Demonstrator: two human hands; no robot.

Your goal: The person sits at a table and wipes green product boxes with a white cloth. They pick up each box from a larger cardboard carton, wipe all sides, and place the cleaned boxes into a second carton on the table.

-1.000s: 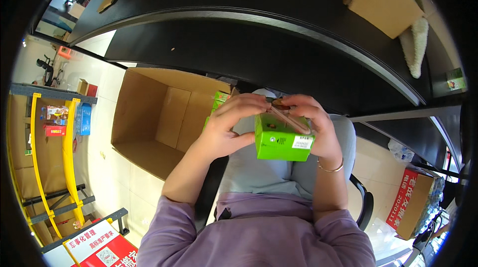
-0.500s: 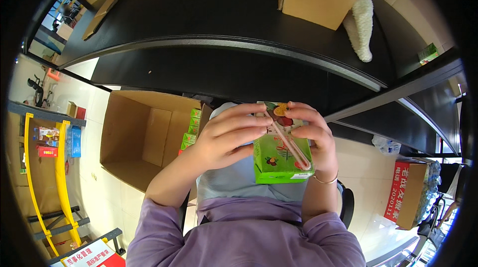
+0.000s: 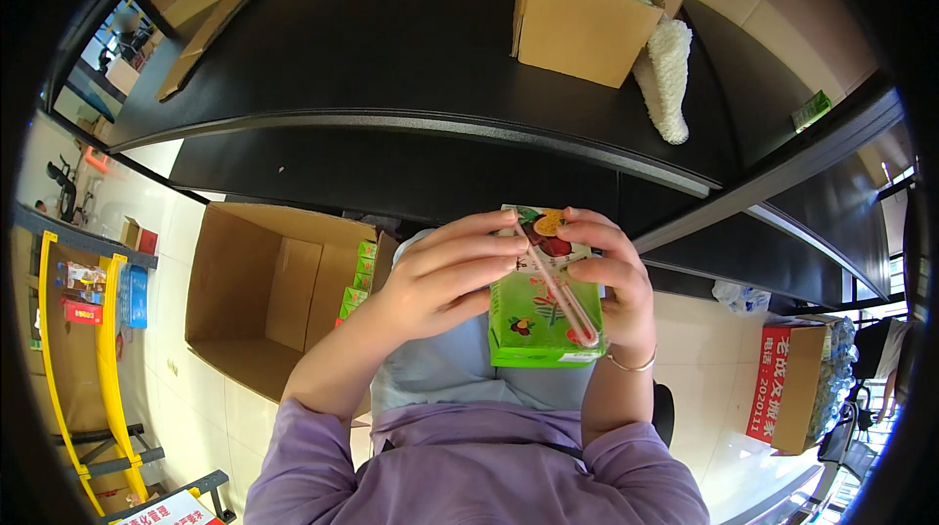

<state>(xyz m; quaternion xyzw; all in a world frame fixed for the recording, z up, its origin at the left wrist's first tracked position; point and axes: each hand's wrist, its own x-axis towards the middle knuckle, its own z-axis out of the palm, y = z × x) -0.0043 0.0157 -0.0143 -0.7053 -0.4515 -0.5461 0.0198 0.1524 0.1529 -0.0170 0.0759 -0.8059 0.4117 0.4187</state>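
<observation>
A green and white drink carton point(image 3: 525, 322) printed with fruit is held upright in front of my lap. On its front lies a thin, clear-wrapped straw point(image 3: 562, 295), slanting from upper left to lower right. My left hand point(image 3: 445, 266) has its fingers against the carton's upper left side, fingertips by the straw's top end. My right hand point(image 3: 611, 266) grips the opposite side, fingers bent over the front edge. Both thumbs are hidden.
A large open cardboard box point(image 3: 249, 280) with several green cartons point(image 3: 356, 282) stands to the left. On the black shelf point(image 3: 391, 45) ahead are a box point(image 3: 584, 36) filled with green cartons and a fluffy white cloth item point(image 3: 667, 80). A yellow rack point(image 3: 115, 359) stands far left.
My view has shifted, so the shelf box sits lower and shows more of its cartons. Both hands keep their hold on the carton, with hardly any change in finger position.
</observation>
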